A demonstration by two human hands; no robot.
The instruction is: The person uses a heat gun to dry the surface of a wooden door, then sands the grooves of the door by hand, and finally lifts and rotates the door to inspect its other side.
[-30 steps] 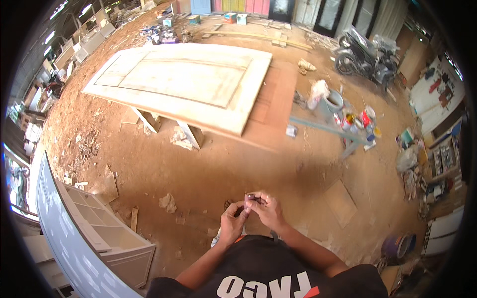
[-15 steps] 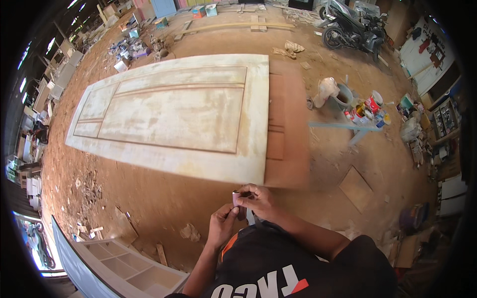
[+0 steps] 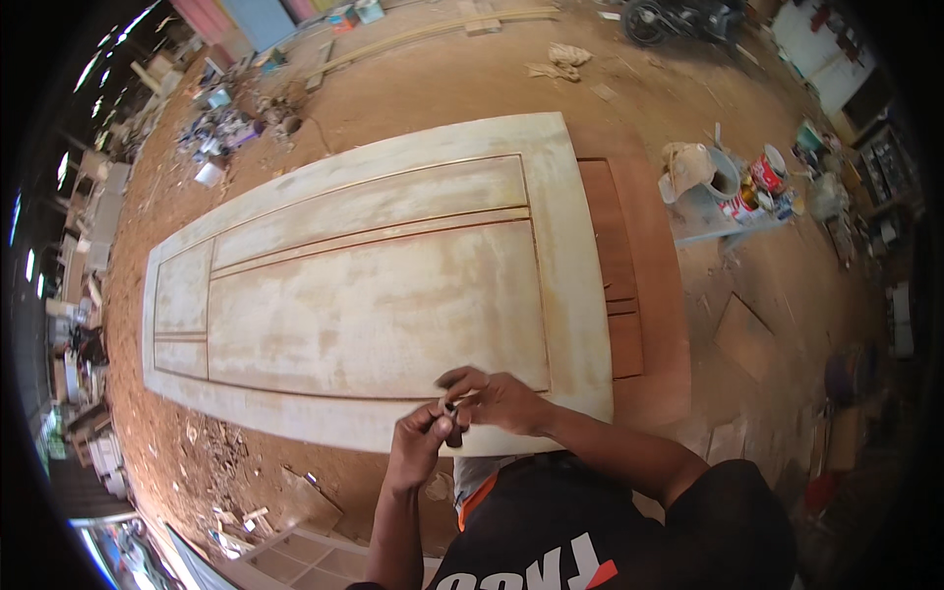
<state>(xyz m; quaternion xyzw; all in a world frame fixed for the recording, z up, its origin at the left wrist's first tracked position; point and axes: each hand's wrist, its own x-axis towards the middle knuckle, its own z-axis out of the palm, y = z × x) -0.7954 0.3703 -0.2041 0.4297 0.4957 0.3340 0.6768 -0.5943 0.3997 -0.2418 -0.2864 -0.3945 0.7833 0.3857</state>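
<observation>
Hands (image 3: 418, 438) (image 3: 500, 401) meet (both curled) at small roll (image 3: 449, 407)

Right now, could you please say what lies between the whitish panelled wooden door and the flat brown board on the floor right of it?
The head view shows part of a reddish-brown panelled door, then brown floor.
</observation>
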